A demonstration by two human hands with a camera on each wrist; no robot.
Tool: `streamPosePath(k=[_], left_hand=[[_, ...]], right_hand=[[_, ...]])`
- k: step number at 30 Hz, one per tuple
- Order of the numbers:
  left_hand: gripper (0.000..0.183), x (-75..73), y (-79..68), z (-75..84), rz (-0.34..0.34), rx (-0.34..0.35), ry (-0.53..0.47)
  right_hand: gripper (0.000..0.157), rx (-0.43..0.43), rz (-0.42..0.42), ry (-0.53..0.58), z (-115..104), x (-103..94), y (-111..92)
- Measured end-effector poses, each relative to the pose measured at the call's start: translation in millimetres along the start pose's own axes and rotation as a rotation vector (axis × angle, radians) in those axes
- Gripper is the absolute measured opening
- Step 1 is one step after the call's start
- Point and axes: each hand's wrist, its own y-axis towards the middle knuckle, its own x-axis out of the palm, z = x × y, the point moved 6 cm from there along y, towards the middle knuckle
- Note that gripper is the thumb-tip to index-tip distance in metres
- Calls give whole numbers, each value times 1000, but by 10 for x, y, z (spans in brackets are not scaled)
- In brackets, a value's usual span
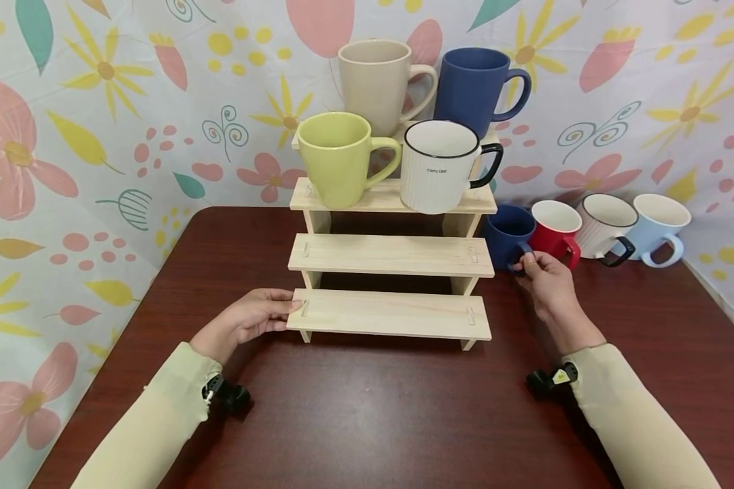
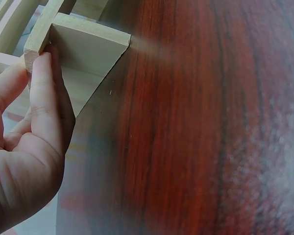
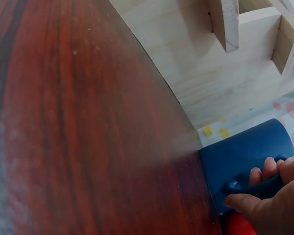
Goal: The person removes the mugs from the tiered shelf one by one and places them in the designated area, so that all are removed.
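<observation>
My left hand (image 1: 255, 319) pinches the left end of the lowest step of a pale wooden tiered rack (image 1: 391, 314), thumb on top and fingers beneath. In the left wrist view, the thumb and fingers (image 2: 45, 98) grip the board's edge (image 2: 36, 41). To the right of the rack, my right hand (image 1: 547, 282) holds the handle of a dark blue mug (image 1: 506, 234) standing upright on the table. The right wrist view shows the fingers curled round the handle of this blue mug (image 3: 245, 152), close to the rack's side panel (image 3: 196, 63).
On the rack's upper steps stand a beige mug (image 1: 373, 81), a larger blue mug (image 1: 467, 88), a yellow-green mug (image 1: 336, 159) and a white mug (image 1: 437, 166). Right of the held mug are a red mug (image 1: 553, 227), a ribbed white mug (image 1: 602, 227) and a light blue mug (image 1: 657, 221), before a floral cloth (image 1: 636, 88).
</observation>
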Motion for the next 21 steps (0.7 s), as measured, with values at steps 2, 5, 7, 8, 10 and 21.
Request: streamPosePath(k=[2, 5, 7, 8, 10, 21], left_hand=[[23, -2, 1, -6, -3, 0, -3], [25, -5, 2, -10, -6, 1, -5], [26, -9, 4, -9, -7, 2, -5], [28, -10, 4, -7, -6, 2, -3], [29, -10, 2, -2, -6, 2, -4], [30, -5, 14, -12, -5, -1, -6]], right_hand=[[23, 5, 1, -21, 6, 6, 3], [21, -1, 2, -38, 5, 19, 5], [21, -8, 0, -52, 0, 30, 11], [22, -15, -3, -41, -5, 36, 17], [21, -16, -6, -43, -7, 43, 31], [20, 0, -29, -79, -24, 43, 54]])
